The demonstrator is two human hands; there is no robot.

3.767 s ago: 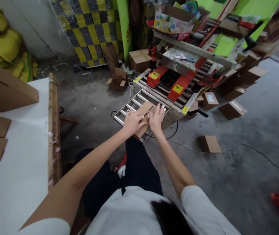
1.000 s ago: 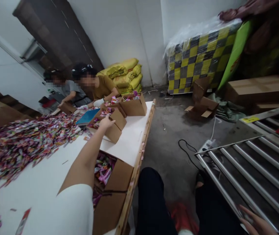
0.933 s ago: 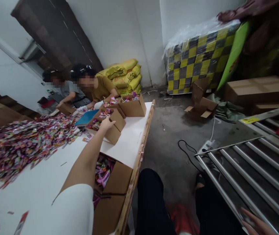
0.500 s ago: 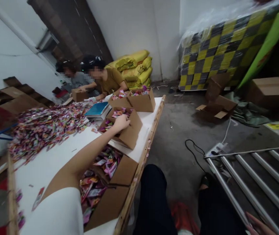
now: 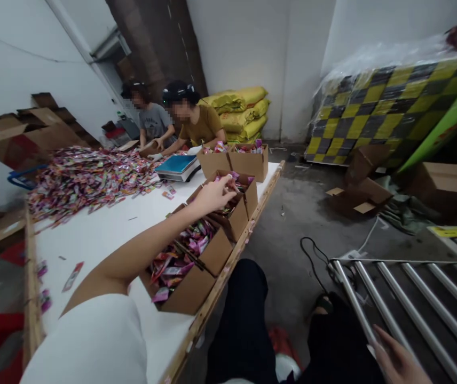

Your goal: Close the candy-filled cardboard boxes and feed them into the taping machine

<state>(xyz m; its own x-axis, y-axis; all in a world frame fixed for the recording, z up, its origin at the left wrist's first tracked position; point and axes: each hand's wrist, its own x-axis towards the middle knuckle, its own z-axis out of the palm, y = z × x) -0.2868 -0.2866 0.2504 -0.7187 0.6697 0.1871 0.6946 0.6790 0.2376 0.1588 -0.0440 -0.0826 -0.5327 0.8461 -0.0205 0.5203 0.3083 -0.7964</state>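
My left hand [image 5: 212, 196] reaches over the row of open cardboard boxes. Its bent fingers and thumb are apart, by the colourful packets in a middle box [image 5: 250, 201]. Whether it touches the packets or the cardboard is hard to see. Closer to me stand two more boxes, a nearer box [image 5: 188, 293] and another box [image 5: 217, 253], filled with pink, purple and orange packets. My right hand [image 5: 399, 357] is at the lower right, fingers apart, at the side rail of a roller conveyor [image 5: 402, 298]. No held thing shows in it.
A large heap of packets [image 5: 96, 181] covers the far left of the white table [image 5: 104, 234]. Beside it sits a blue-topped scale [image 5: 178, 165]. Two co-workers sit beyond. Yellow sacks [image 5: 240, 112], floor cartons [image 5: 362, 197] and a black cable [image 5: 312, 256] lie around.
The view has turned left. The middle boxes, which stood apart at an angle, now sit against the nearer boxes. My left hand is farther over them; my right hand shows more fully at the rail.
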